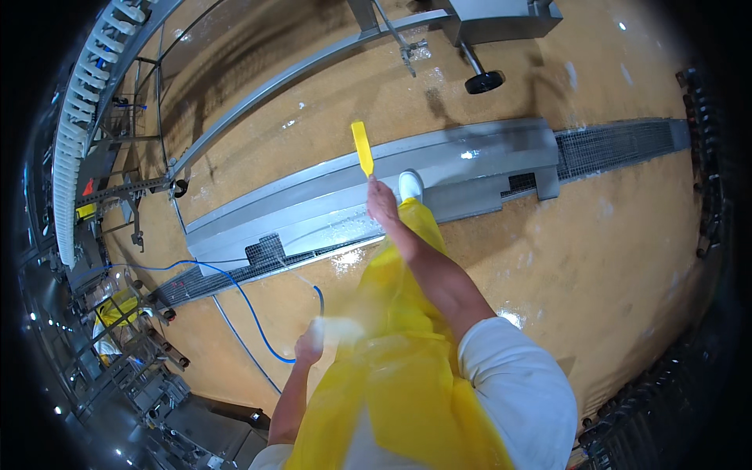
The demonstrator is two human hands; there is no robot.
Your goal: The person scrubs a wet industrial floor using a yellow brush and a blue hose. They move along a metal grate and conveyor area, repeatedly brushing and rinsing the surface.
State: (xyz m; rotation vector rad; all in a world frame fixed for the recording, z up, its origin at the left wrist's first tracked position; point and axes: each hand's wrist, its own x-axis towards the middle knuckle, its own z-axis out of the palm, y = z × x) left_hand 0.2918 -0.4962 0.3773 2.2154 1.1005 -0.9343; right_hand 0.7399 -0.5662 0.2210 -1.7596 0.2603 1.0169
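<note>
My right hand (381, 202) is closed round the handle of a yellow paddle-shaped tool (362, 147), held out over a long sheet-metal panel (446, 157). Whether its head carries bristles does not show. Lower down at the left, my left hand (309, 346) grips a blue hose (247, 301). The hose end rises past the fingers, and a thin stream of water seems to run from it toward the floor drain. A pale blur beside that hand hides some of its fingers. The panel lies across the drain, wet and shiny in places.
A grated floor drain (615, 149) runs across the wet tan floor (611, 251). Beyond the panel stands a metal frame with a black caster wheel (484, 82). A white segmented conveyor (82, 117) and metal machinery line the left. My white boot (410, 185) is at the panel.
</note>
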